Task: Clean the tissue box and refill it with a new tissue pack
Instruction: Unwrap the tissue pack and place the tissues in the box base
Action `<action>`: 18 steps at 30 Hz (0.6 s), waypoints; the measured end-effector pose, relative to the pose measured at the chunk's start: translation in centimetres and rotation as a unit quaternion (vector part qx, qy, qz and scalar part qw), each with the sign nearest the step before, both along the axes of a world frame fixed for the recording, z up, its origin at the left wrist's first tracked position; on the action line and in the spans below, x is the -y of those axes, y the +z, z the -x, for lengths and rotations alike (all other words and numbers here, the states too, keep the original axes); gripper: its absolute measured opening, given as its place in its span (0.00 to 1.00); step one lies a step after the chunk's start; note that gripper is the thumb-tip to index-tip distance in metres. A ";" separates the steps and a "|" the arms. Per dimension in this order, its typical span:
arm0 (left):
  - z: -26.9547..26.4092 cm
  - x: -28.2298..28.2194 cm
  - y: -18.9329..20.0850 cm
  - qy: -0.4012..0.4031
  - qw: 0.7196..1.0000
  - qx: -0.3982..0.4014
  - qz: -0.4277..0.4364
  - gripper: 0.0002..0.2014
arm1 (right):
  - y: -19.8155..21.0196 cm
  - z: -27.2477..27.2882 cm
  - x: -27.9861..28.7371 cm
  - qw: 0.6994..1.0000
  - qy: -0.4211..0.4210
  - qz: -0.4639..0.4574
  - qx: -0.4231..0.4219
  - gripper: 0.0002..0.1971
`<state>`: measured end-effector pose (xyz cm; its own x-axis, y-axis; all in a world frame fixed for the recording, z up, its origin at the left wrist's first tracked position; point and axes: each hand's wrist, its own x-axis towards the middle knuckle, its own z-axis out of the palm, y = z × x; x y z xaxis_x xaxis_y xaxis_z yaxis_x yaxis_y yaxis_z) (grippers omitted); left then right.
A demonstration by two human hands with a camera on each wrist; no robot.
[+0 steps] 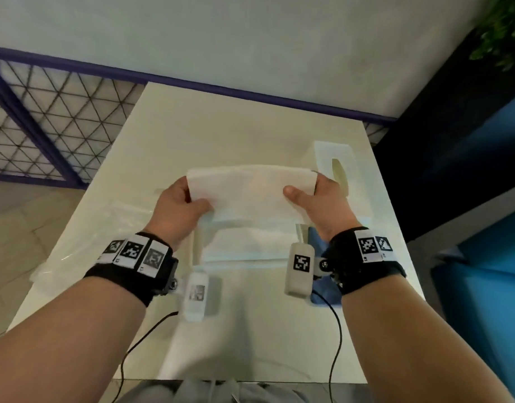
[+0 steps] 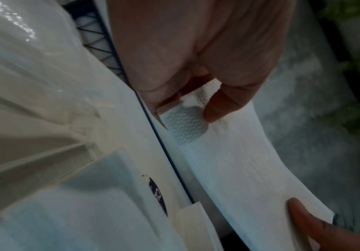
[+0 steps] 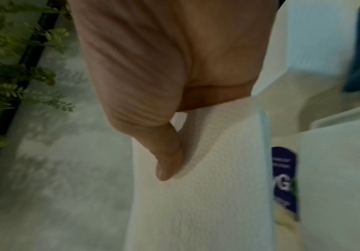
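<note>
Both hands hold a white stack of tissues (image 1: pixel 250 190) level above the table. My left hand (image 1: pixel 192 199) grips its left end, thumb on top. At the other end my right hand (image 1: pixel 305 190) grips the same way. The wrist views show each thumb pressing the embossed stack (image 2: pixel 239 169) (image 3: pixel 207 195), with left hand (image 2: pixel 196 101) and right hand (image 3: pixel 170 152) close up. Just below and nearer to me the open tissue box base (image 1: pixel 247 258) lies on the table. Its white lid (image 1: pixel 326 152), with an oval slot, lies at the back right.
A crumpled clear plastic wrapper (image 1: pixel 90 228) lies on the table's left side. A blue cloth (image 1: pixel 320 295) lies under my right wrist. The white table (image 1: pixel 221 126) ends at a wall behind; a mesh fence stands on the left, a dark panel on the right.
</note>
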<state>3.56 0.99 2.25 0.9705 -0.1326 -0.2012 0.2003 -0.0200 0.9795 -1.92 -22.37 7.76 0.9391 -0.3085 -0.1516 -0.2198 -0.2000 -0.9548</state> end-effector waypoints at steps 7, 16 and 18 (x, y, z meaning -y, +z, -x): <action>2.0 1.4 -1.5 0.002 0.993 0.050 -0.103 0.17 | -4.8 2.3 1.1 0.999 -0.013 0.012 -0.030 0.12; 2.8 2.8 -3.7 0.045 0.988 0.017 -0.148 0.18 | -7.5 1.3 1.4 0.998 -0.013 0.025 -0.055 0.17; 2.7 2.7 -4.1 0.051 0.987 0.007 -0.153 0.18 | -7.8 1.0 1.4 0.996 -0.014 0.050 -0.068 0.16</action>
<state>0.89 -1.74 -1.89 0.9787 0.0316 -0.2026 0.2028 -0.2948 0.9338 -2.91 -23.78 -0.08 0.9030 -0.3541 -0.2435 -0.3521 -0.2847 -0.8916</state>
